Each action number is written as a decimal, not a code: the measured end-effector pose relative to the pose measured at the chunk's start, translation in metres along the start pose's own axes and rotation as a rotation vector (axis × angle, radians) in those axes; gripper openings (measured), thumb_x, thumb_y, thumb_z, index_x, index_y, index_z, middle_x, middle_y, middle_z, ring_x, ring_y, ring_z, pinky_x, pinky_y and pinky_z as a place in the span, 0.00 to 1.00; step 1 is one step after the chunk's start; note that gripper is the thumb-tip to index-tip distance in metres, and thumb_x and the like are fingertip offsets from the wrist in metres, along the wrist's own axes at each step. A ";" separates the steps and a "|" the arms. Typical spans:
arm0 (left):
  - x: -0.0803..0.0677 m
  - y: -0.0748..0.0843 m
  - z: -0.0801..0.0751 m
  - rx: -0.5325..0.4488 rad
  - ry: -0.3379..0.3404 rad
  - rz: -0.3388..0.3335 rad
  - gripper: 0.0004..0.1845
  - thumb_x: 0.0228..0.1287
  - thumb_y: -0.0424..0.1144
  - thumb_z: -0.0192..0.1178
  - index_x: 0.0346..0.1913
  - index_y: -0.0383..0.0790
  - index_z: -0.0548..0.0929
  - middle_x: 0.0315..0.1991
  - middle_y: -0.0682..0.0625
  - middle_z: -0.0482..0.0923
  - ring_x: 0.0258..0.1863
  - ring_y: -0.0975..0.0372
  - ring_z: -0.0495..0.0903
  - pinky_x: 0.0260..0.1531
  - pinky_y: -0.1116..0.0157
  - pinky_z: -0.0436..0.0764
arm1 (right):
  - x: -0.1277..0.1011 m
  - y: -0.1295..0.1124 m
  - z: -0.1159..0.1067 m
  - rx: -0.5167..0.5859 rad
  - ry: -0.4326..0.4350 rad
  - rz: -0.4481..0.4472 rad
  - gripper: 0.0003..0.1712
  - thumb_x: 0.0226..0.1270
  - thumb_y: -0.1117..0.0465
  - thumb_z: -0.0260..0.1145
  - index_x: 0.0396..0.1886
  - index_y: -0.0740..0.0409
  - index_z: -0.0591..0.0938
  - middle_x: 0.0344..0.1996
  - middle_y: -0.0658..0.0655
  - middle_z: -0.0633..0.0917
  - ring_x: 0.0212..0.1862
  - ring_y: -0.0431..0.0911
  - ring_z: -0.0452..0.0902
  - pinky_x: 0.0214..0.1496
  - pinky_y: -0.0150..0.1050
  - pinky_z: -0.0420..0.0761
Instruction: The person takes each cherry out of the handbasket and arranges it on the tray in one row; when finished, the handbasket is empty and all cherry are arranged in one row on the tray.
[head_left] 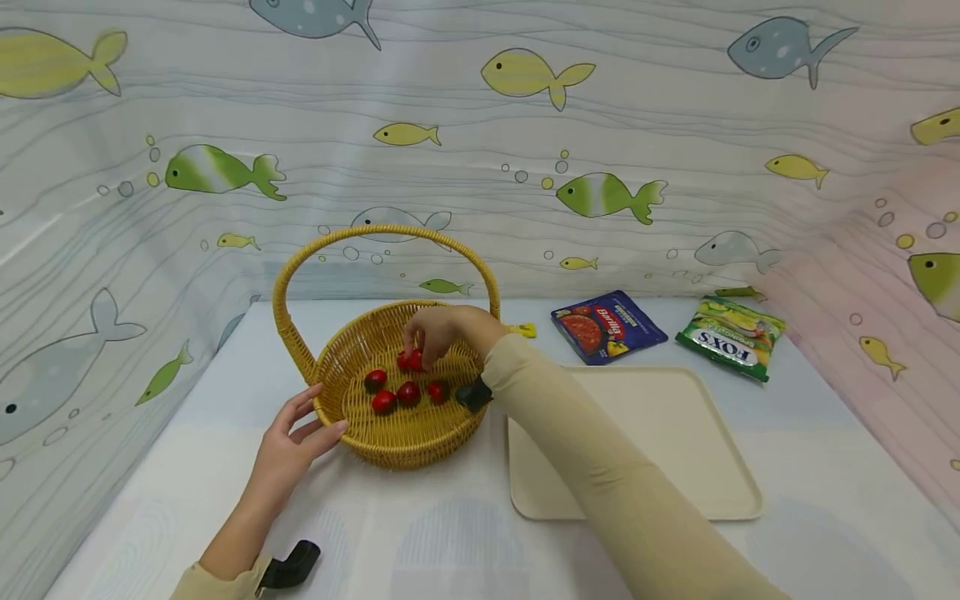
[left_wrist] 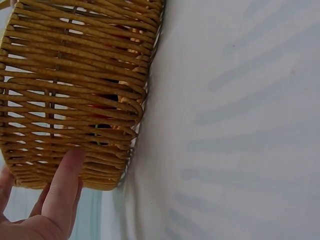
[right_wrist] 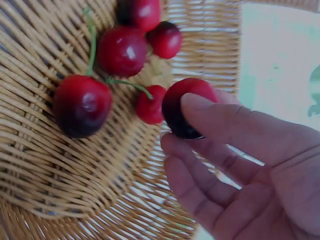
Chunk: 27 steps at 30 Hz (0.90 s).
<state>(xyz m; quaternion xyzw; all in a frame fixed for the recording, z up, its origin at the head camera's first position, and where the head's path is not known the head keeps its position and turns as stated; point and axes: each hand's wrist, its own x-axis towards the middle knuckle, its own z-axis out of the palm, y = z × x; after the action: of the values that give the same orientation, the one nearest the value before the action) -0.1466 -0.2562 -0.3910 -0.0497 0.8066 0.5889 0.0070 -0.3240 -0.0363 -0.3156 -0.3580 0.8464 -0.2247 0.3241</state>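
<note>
The right hand (head_left: 438,329) is down inside the round yellow basket (head_left: 408,456). Its grip is almost closed, with the thumb on one side and the fingers on the other, and it has hold of one red cherry (right_wrist: 190,107). The cherry is up off the basket floor. In the right wrist view, its dark end points down and its bright red end points up. It is so round that I cannot tell which way is longest.

Five other cherries (head_left: 408,393) lie on the basket floor. One big cherry (right_wrist: 82,106) has a green stem (right_wrist: 92,47) that points to the top of the right wrist view.

The left hand (head_left: 288,442) is at the near left side of the basket. Its grip is spread wide, and its thumb touches the outside wall.

The basket sits flat on the white desk (head_left: 435,546). Its handle (head_left: 390,228) stands up and goes across from left to right. A cream tray (head_left: 660,425) lies to the right, partly under the right sleeve (head_left: 600,467).
</note>
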 end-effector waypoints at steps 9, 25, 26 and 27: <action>-0.001 0.000 -0.001 0.010 -0.001 0.007 0.41 0.62 0.46 0.62 0.72 0.44 0.51 0.67 0.36 0.50 0.63 0.46 0.60 0.39 0.77 0.73 | -0.036 -0.013 -0.003 0.001 0.103 -0.143 0.15 0.56 0.67 0.69 0.43 0.58 0.77 0.38 0.54 0.78 0.38 0.44 0.74 0.38 0.35 0.77; -0.001 -0.004 0.000 0.033 -0.012 -0.005 0.42 0.63 0.47 0.61 0.73 0.46 0.49 0.69 0.36 0.48 0.64 0.45 0.59 0.39 0.76 0.74 | -0.102 0.000 0.026 0.131 0.221 -0.323 0.14 0.57 0.66 0.69 0.42 0.56 0.77 0.37 0.51 0.80 0.36 0.41 0.80 0.42 0.32 0.78; 0.000 -0.003 0.000 0.035 -0.009 -0.005 0.42 0.62 0.47 0.61 0.73 0.46 0.49 0.69 0.36 0.48 0.64 0.45 0.59 0.39 0.76 0.74 | -0.105 0.002 0.028 0.135 0.231 -0.325 0.14 0.57 0.65 0.69 0.42 0.56 0.77 0.37 0.50 0.80 0.37 0.40 0.80 0.43 0.32 0.78; 0.000 -0.003 0.000 0.039 -0.008 -0.005 0.42 0.62 0.48 0.61 0.73 0.46 0.49 0.69 0.36 0.48 0.64 0.45 0.59 0.39 0.76 0.74 | -0.108 0.004 0.029 0.141 0.242 -0.328 0.14 0.57 0.65 0.70 0.42 0.56 0.77 0.37 0.50 0.80 0.37 0.40 0.79 0.43 0.32 0.78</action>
<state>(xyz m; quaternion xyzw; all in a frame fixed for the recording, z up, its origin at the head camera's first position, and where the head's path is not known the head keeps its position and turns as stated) -0.1461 -0.2571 -0.3938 -0.0491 0.8178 0.5733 0.0126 -0.2468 0.0432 -0.2961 -0.4378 0.7916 -0.3746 0.2035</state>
